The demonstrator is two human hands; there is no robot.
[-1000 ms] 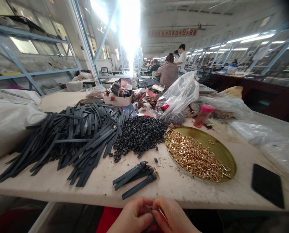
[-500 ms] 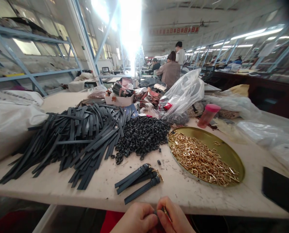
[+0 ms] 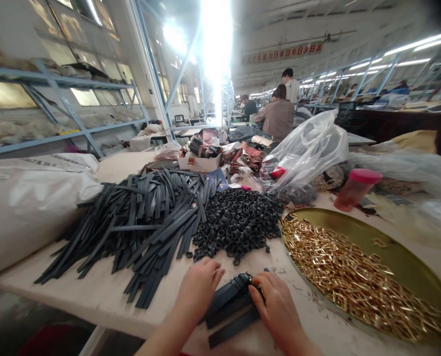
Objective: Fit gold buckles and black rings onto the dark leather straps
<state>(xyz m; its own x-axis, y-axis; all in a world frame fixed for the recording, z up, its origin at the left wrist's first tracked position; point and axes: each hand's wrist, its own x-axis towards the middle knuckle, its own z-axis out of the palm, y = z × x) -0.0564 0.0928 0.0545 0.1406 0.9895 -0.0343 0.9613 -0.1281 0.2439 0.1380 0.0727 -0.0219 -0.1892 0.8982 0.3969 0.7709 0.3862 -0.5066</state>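
Note:
My left hand point(image 3: 200, 284) is over the table at the near edge of the pile of small black loops point(image 3: 239, 217), its fingers loosely curved and apart, with nothing visible in them. To its right, my right hand point(image 3: 276, 299) is closed on a black strap at its buckle end, partly hiding it. Several short black straps point(image 3: 226, 296) with gold buckles lie between the hands. Long black strips point(image 3: 142, 212) are heaped at the left. At the right, a round gold tray point(image 3: 406, 247) holds many gold buckles point(image 3: 354, 267).
A white sack point(image 3: 31, 198) sits at the left edge. Behind the piles are a small box point(image 3: 200, 163) of dark pieces, a clear plastic bag point(image 3: 313, 148) and a pink-lidded jar point(image 3: 357, 190). People point(image 3: 278, 113) are further back, beside shelving point(image 3: 65, 104).
Both hands have moved up from the table's front edge and apart, over the tabletop. My right hand has reached the buckled straps. The view has shifted left and closer to the table.

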